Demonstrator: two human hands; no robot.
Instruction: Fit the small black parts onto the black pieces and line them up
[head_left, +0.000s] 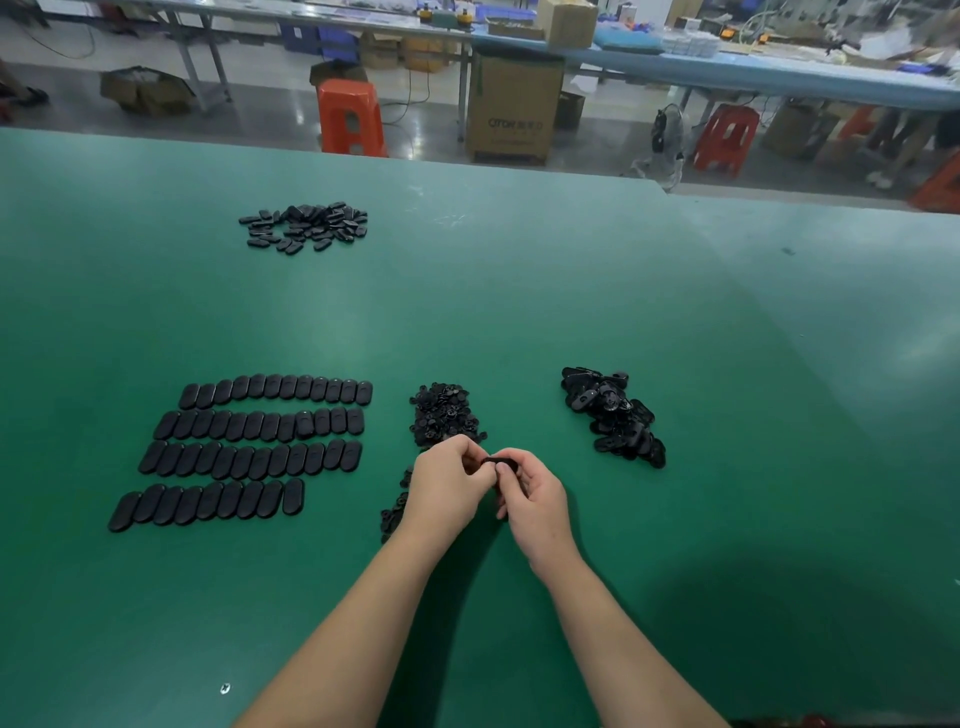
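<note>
My left hand (447, 491) and my right hand (530, 499) meet over the green table (519, 291), both pinching one black oval piece (500, 462) between their fingertips. Whether a small part sits under the fingers is hidden. Just beyond the hands lies a heap of small black parts (444, 414); more of them (393, 512) lie beside my left wrist. A pile of loose black oval pieces (613, 415) is to the right. Several neat rows of oval pieces (249, 449) lie at the left.
Another heap of black pieces (306, 226) sits far back on the left. Past the table's far edge stand red stools (350, 117), a cardboard box (514, 104) and a long bench. A small screw (225, 688) lies near the front left.
</note>
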